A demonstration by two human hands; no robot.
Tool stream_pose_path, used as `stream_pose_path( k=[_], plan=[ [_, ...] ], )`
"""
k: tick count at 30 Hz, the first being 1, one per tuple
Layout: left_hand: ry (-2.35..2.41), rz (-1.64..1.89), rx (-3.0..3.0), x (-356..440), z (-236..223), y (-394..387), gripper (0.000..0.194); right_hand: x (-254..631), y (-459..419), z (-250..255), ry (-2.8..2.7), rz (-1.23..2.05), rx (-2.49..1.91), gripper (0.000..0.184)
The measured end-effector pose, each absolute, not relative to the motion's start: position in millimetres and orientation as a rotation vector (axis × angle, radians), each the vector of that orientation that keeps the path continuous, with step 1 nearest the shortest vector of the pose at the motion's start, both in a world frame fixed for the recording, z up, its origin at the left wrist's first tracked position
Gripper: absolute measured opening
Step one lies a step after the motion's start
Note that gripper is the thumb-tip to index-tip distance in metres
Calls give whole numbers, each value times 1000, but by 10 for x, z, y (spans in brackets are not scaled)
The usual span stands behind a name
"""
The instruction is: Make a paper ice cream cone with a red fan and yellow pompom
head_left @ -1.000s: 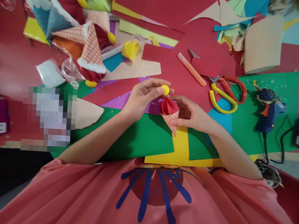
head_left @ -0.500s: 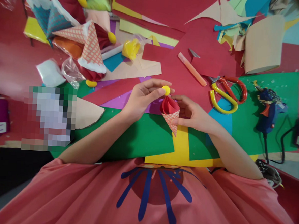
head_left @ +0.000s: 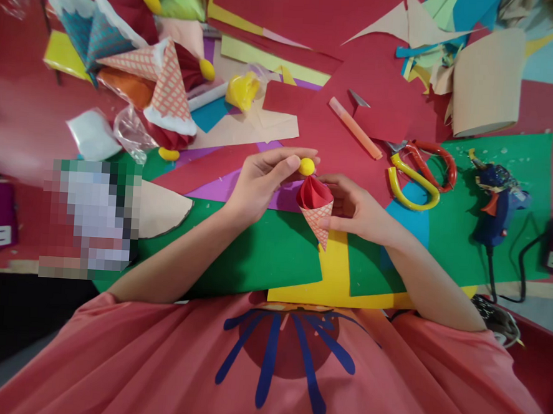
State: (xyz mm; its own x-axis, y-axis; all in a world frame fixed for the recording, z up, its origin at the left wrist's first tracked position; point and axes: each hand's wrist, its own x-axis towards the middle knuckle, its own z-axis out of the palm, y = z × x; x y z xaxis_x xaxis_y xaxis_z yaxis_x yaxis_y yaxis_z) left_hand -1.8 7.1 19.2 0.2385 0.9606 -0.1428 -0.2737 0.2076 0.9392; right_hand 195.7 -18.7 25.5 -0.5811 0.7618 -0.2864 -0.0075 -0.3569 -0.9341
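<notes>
A small paper ice-cream cone point(head_left: 315, 220) with an orange lattice pattern points downward in my right hand point(head_left: 351, 208), thumb in front and fingers behind. Folded red paper point(head_left: 313, 193) rises out of its mouth to a peak. At that peak sits a round yellow ball point(head_left: 307, 166), pinched at the thumb and fingertips of my left hand point(head_left: 264, 178). Ball and red peak appear to touch. Both hands are above green sheets point(head_left: 255, 249) and a yellow sheet point(head_left: 336, 267).
Scissors point(head_left: 414, 178) and a blue glue gun point(head_left: 496, 208) lie to the right. An orange marker point(head_left: 356, 128) rests on red sheets. Finished-looking paper cones point(head_left: 171, 88) and bags of clay point(head_left: 244, 89) are at the upper left. A beige paper piece point(head_left: 161, 209) lies left, beside a blurred-out patch.
The thumb of my left hand has shifted slightly back, showing more of the yellow ball. The red paper's folded front has turned a little toward me. My right hand keeps its grip.
</notes>
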Motion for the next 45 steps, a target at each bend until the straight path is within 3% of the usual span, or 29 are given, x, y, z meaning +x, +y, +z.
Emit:
stream_pose_path(
  k=[45],
  plan=[
    [966,974,1006,-39,171,41,31,1952,-192,254,-1420,1938,-1078,71]
  ],
)
